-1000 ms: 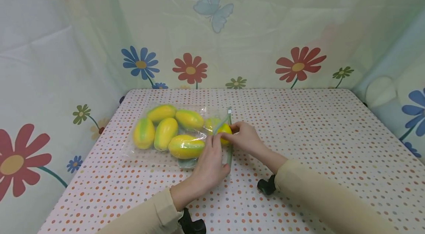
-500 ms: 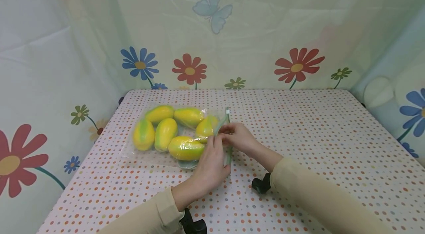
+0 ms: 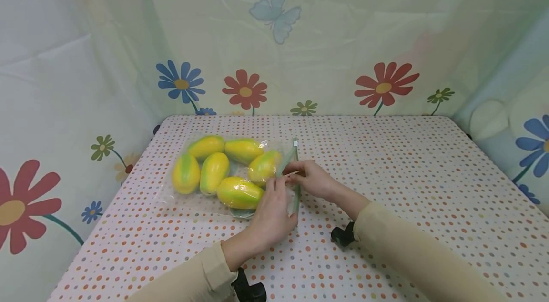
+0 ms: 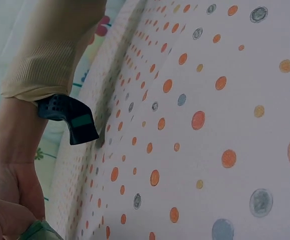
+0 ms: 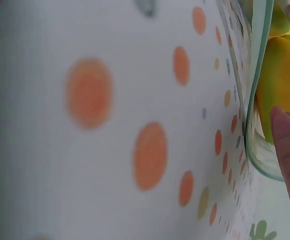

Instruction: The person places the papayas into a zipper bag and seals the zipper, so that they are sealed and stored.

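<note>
A clear zip bag (image 3: 231, 168) with a green-edged mouth lies on the table, mouth to the right. Several yellow-green mangoes (image 3: 186, 173) are inside it. My left hand (image 3: 274, 214) grips the upper layer of the mouth and lifts it; in the left wrist view its thumb overlaps the green edge (image 4: 39, 231). My right hand (image 3: 310, 178) is at the raised opening, fingers loosely bent, just right of the nearest mango (image 3: 264, 167). In the right wrist view, a finger (image 5: 285, 140) of that hand extends in front of a mango (image 5: 280, 80) within the green rim.
The table (image 3: 386, 164) has a dotted cloth, and a flowered curtain (image 3: 326, 30) hangs behind and at both sides. Black wrist mounts (image 3: 343, 235) stick out from both cuffs.
The mango at the mouth has moved left, deeper into the bag, from the right hand's fingers. The right hand stays at the opening, now apart from it. The left hand keeps its grip.
</note>
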Motion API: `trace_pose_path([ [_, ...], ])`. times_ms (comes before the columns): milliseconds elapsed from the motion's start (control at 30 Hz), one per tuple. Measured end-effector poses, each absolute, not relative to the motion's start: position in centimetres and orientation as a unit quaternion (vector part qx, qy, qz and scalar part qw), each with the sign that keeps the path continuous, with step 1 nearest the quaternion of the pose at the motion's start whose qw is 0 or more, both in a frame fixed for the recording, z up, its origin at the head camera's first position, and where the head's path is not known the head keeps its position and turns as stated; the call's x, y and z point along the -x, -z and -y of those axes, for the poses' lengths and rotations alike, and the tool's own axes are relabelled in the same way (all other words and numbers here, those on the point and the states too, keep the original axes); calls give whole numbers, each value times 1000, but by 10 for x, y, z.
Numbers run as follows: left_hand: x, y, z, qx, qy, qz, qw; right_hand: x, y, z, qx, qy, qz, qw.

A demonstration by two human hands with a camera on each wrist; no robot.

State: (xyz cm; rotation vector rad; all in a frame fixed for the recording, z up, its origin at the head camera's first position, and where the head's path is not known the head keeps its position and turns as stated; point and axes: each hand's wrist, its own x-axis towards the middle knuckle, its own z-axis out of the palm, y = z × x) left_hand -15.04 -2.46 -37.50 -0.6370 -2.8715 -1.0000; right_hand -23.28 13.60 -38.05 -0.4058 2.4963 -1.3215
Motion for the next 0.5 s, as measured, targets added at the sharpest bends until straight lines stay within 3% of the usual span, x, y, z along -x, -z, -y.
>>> trace_pose_path([
  [333, 147, 374, 25, 192, 316, 929, -31, 241, 373, -163, 82, 460, -872, 147],
  [500, 143, 373, 24, 196, 301, 933, -32, 259, 369, -173, 32, 460, -881, 107],
])
